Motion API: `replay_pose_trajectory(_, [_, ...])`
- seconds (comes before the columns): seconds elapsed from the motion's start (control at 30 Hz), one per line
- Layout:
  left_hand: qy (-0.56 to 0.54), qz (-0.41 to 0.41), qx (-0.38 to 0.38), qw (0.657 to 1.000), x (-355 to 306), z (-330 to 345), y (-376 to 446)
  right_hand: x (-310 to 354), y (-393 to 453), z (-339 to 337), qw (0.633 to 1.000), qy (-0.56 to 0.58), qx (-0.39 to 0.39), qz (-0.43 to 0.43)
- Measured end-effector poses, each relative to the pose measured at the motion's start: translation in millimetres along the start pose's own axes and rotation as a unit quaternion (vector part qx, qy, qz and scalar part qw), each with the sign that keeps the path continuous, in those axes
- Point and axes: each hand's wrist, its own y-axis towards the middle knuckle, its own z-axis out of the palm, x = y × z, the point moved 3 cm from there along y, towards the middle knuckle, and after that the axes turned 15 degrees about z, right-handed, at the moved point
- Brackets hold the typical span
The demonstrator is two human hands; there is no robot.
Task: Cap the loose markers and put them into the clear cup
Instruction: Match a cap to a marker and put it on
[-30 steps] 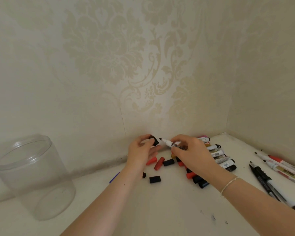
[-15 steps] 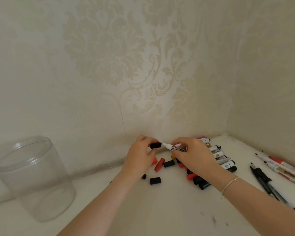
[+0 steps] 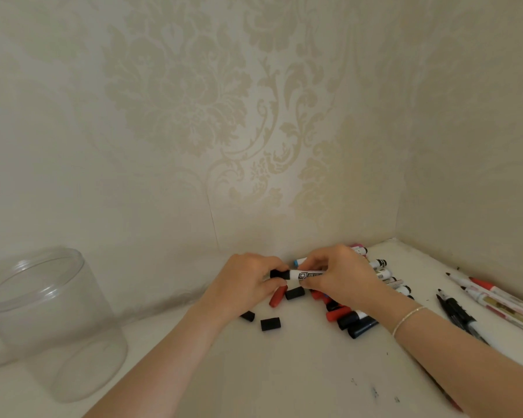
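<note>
A white marker (image 3: 305, 275) with a black printed label lies level between my two hands, above the tabletop. My right hand (image 3: 341, 276) grips its barrel. My left hand (image 3: 245, 285) pinches the black cap (image 3: 279, 274), which sits on the marker's left end. Under and behind my hands lies a heap of markers (image 3: 357, 322) and loose caps: a red cap (image 3: 277, 298), a black cap (image 3: 295, 293) and two more black caps (image 3: 270, 324) nearer me. The clear cup (image 3: 47, 321) stands upright at the far left.
Several thin pens (image 3: 495, 300) in red, gold and black lie at the right by the side wall. Patterned walls close the white tabletop (image 3: 284, 372) at the back and right. Small dark ink marks (image 3: 375, 392) dot the surface near me.
My left hand brought the black cap to the marker's tip and pushed it on; the exposed tip no longer shows. Both hands sank slightly toward the table.
</note>
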Motion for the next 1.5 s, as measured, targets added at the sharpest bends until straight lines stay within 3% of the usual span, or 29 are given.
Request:
replay_pose_trajectory(0.17, [0.031, 0.062, -0.031, 0.997, -4.2, 2.0, -0.2, 6.5, 2.6, -7.5, 1.0, -0.025, 0.013, -0.011])
replay_pose_trajectory(0.33, [0.087, 0.063, 0.028, 0.994, -10.0, 22.1, 5.9, 1.5, 4.4, -4.6, 0.991, -0.135, 0.017, -0.021])
replay_pose_trajectory(0.6, [0.096, 0.028, -0.041, 0.994, -33.7, 46.1, 45.0, -39.9, 13.3, -24.1, 0.962, -0.237, -0.131, -0.029])
replay_pose_trajectory(0.77, [0.044, -0.006, 0.023, 0.999, -34.0, 65.1, 65.2, -72.0, 21.8, -31.0, 0.972, -0.184, -0.145, 0.014])
replay_pose_trajectory(0.9, [0.05, -0.014, 0.028, 0.998, -36.9, 73.8, 67.0, -84.5, 26.7, -27.3, 0.98, -0.159, -0.116, 0.028])
replay_pose_trajectory(1.03, [0.065, -0.037, 0.021, 0.997, -33.5, 76.9, 65.3, -90.5, 28.5, -19.5, 0.988, -0.128, -0.089, -0.002])
replay_pose_trajectory(1.3, [0.092, -0.031, 0.026, 0.995, -35.9, 79.5, 63.4, -97.7, 19.8, -30.7, 0.983, -0.126, -0.123, -0.057])
replay_pose_trajectory(1.5, [0.104, -0.017, 0.029, 0.994, -51.1, 83.3, 67.5, -119.7, 4.4, -68.2, 0.988, -0.067, -0.133, 0.045])
